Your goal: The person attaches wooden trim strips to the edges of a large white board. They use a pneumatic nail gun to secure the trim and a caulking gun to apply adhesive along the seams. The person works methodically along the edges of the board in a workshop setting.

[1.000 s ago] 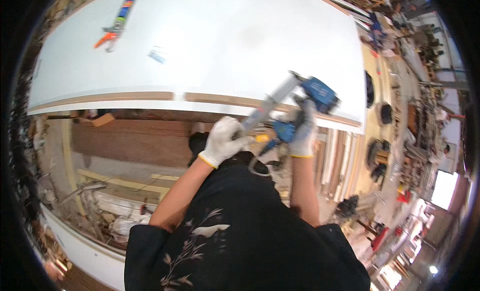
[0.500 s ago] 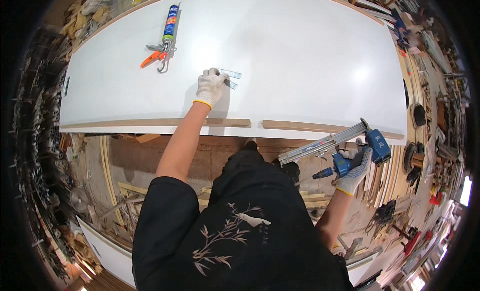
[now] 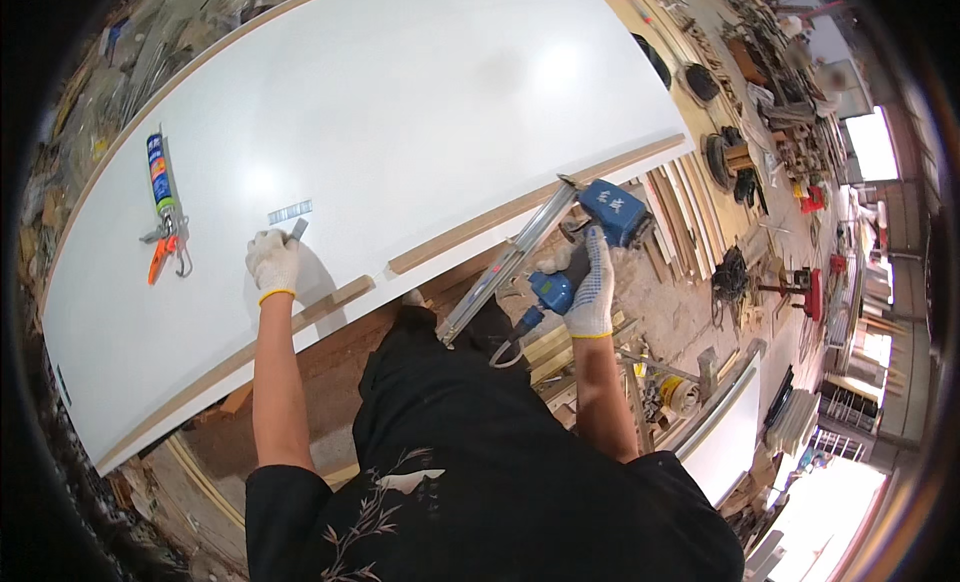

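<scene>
My gloved left hand [image 3: 272,262] is closed on a short grey nail strip [image 3: 298,229], which sticks out past the fingertips just above the white board [image 3: 400,102]. Another nail strip [image 3: 291,212] lies flat on the board right beside it. On the right, my gloved right hand [image 3: 592,292] wraps round the handle of a blue nail gun [image 3: 612,212]. Its long silver magazine [image 3: 500,272] slants down toward my body, and a hose fitting hangs from the handle's lower end.
A caulking gun [image 3: 163,227] with a blue tube lies on the board at left. Wooden strips [image 3: 540,204] run along the board's near edge, with a gap between two of them. Stacked timber [image 3: 690,212] and tools crowd the floor at right.
My view has turned to the right, so the board now slants. One nail strip has swung to a steeper angle in my left fingers. The nail gun stays in my right hand.
</scene>
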Motion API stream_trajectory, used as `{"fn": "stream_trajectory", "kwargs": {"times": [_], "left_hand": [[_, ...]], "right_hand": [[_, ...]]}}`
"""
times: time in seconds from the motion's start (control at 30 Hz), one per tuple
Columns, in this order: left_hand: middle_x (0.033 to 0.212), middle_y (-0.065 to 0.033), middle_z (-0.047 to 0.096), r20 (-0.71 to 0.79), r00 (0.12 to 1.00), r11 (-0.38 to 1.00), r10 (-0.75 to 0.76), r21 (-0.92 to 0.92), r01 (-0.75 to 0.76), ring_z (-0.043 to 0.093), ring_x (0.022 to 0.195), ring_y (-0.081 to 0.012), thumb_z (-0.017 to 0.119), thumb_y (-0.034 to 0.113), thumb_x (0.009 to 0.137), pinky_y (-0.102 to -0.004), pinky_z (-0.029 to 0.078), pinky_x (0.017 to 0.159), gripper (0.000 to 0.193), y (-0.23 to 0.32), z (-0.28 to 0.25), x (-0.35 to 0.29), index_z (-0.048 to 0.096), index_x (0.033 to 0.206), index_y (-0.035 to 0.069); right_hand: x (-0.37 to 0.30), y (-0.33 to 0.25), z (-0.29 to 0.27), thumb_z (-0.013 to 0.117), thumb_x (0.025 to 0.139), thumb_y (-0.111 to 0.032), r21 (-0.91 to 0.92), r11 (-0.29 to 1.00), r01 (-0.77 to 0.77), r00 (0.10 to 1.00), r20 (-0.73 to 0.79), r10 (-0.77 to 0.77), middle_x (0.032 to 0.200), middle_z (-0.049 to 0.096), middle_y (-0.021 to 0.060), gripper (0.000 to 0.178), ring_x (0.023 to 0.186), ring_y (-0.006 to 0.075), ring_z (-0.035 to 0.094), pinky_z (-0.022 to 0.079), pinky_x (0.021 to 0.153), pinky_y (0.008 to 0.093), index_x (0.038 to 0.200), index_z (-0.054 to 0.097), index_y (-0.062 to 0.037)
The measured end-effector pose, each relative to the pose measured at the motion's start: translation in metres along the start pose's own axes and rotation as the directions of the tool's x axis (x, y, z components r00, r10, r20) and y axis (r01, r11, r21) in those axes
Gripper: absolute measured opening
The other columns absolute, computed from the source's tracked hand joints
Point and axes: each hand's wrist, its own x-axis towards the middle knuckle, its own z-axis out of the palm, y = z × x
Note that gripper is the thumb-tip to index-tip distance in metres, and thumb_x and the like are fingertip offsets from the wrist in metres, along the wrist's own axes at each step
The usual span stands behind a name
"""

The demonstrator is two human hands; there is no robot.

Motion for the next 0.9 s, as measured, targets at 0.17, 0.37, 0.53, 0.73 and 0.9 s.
{"fn": "stream_trajectory", "kwargs": {"times": [0.17, 0.37, 0.53, 0.73, 0.9], "left_hand": [[0.096, -0.0198, 0.078, 0.159, 0.981, 0.966, -0.115, -0.213, 0.148, 0.074, 0.094, -0.0381, 0.073, 0.036, 0.087, -0.0476, 0.057, 0.088, 0.032, 0.015, -0.017, 0.009, 0.078, 0.093, 0.004], [0.083, -0.0081, 0.077, 0.202, 0.970, 0.548, 0.135, -0.831, 0.097, 0.071, 0.076, -0.0164, 0.079, 0.033, 0.087, -0.0336, 0.058, 0.074, 0.037, 0.158, -0.087, -0.001, 0.079, 0.100, -0.002], [0.087, -0.0072, 0.075, 0.259, 0.847, 0.215, 0.465, -0.961, 0.176, 0.070, 0.078, -0.0122, 0.079, 0.020, 0.091, -0.0277, 0.057, 0.070, 0.031, 0.292, -0.118, -0.031, 0.075, 0.104, -0.007], [0.088, -0.0142, 0.077, 0.253, 0.859, 0.369, 0.444, -0.926, 0.082, 0.074, 0.079, -0.0222, 0.077, 0.033, 0.085, -0.0351, 0.059, 0.077, 0.039, 0.335, -0.107, -0.046, 0.076, 0.101, -0.003], [0.098, -0.0221, 0.076, 0.200, 0.856, 0.503, 0.477, -0.861, -0.080, 0.073, 0.096, -0.0380, 0.070, 0.041, 0.091, -0.0440, 0.057, 0.090, 0.043, 0.345, -0.125, -0.063, 0.073, 0.104, 0.000]], "right_hand": [[-0.007, -0.003, 0.002, 0.068, 0.105, -0.032, 0.086, 0.995, 0.056, 0.996, 0.064, -0.061, 0.071, 0.062, 0.0132, 0.035, 0.060, 0.0287, 0.065, 0.060, 0.059, 0.0457, 0.102, 0.061, 0.0018], [-0.021, -0.012, 0.024, 0.066, 0.107, -0.027, 0.032, 0.989, 0.142, 0.984, 0.107, -0.144, 0.070, 0.062, 0.0132, 0.029, 0.059, 0.0269, 0.064, 0.059, 0.059, 0.0445, 0.111, 0.062, 0.0017], [-0.036, -0.024, 0.043, 0.065, 0.107, -0.025, 0.024, 0.996, 0.080, 0.988, 0.131, -0.083, 0.070, 0.061, 0.0121, 0.027, 0.059, 0.0256, 0.063, 0.057, 0.059, 0.0427, 0.114, 0.062, 0.0011], [-0.039, -0.026, 0.035, 0.065, 0.107, -0.026, 0.021, 0.997, 0.074, 0.994, 0.076, -0.076, 0.070, 0.060, 0.0125, 0.025, 0.060, 0.0259, 0.062, 0.057, 0.060, 0.0428, 0.103, 0.059, -0.0016], [-0.036, -0.022, 0.027, 0.066, 0.107, -0.027, 0.072, 0.995, 0.064, 0.997, 0.041, -0.068, 0.069, 0.059, 0.0127, 0.027, 0.060, 0.0278, 0.062, 0.057, 0.060, 0.0436, 0.098, 0.057, -0.0027]]}}
